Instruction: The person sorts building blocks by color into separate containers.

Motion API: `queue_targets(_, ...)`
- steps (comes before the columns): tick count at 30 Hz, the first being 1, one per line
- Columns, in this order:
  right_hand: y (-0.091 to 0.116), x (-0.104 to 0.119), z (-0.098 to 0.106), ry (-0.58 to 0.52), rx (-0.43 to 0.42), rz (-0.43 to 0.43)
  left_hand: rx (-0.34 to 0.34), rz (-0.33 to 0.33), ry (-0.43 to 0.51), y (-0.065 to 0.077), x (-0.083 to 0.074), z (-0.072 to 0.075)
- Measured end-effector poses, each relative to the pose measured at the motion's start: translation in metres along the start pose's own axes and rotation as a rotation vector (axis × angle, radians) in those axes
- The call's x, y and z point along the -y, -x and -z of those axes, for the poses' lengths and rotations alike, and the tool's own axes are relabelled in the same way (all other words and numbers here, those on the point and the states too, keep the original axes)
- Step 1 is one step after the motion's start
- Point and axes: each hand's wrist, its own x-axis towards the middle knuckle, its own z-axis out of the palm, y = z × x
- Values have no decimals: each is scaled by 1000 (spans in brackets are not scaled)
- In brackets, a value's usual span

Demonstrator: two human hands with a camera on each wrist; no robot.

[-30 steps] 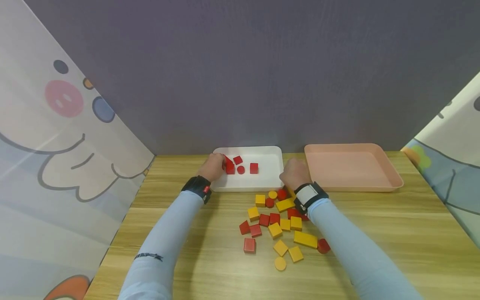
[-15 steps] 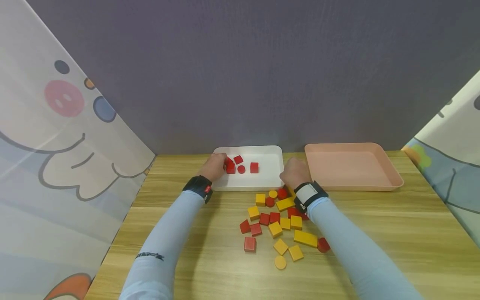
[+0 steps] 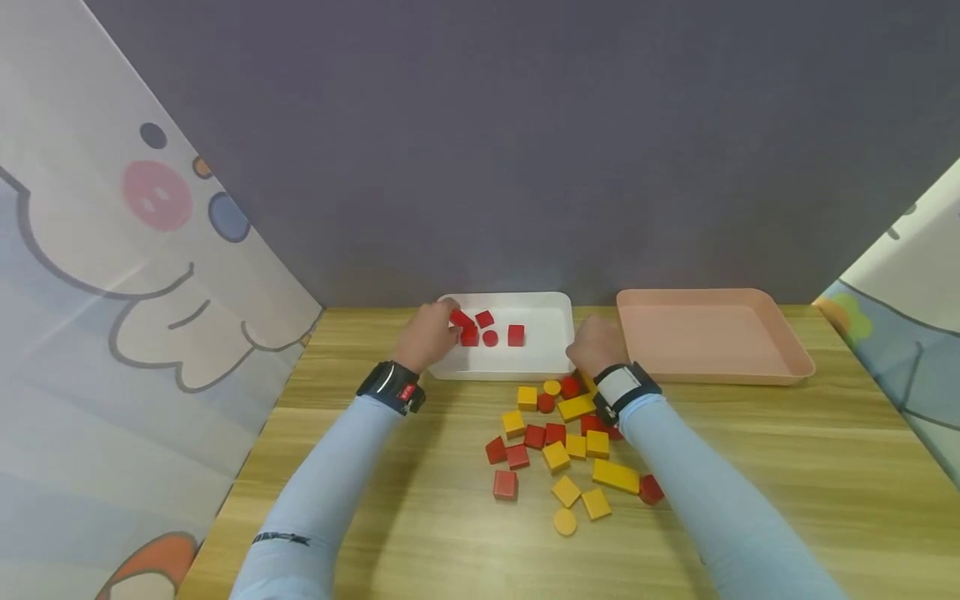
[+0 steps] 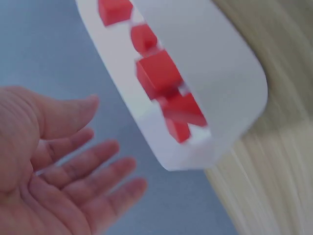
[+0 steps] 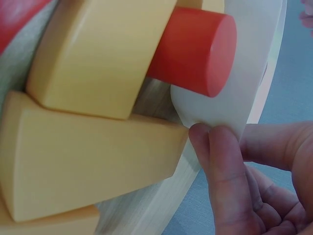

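My left hand (image 3: 426,335) is over the left end of a white tray (image 3: 543,358). In the left wrist view its fingers (image 4: 102,183) are spread and the palm holds nothing. Close by it in the tray lie a red oblong block (image 3: 461,318) and a red cube (image 3: 470,337), with a red cylinder (image 3: 491,338) and another red cube (image 3: 516,335) farther right. My right hand (image 3: 596,346) pinches the tray's near right corner between thumb and fingers, as the right wrist view shows. A yellow block (image 5: 98,156) and a red cylinder (image 5: 195,51) are beside those fingertips.
A pink tray (image 3: 712,337) stands to the right of my right hand. Several loose red and yellow blocks, such as a yellow oblong (image 3: 617,477) and a red cube (image 3: 506,486), lie scattered on the wooden table (image 3: 435,533). A grey wall (image 3: 480,167) rises behind the trays.
My left hand has let go of the red oblong block, drawn slightly back left and opened its fingers. The block stays in the white tray. My right hand keeps its place at the tray's corner.
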Motion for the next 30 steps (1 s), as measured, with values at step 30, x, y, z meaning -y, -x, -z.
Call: queue_targets(30,5,-1,4,-10,1,28,257,-100,144,149,-33,-70)
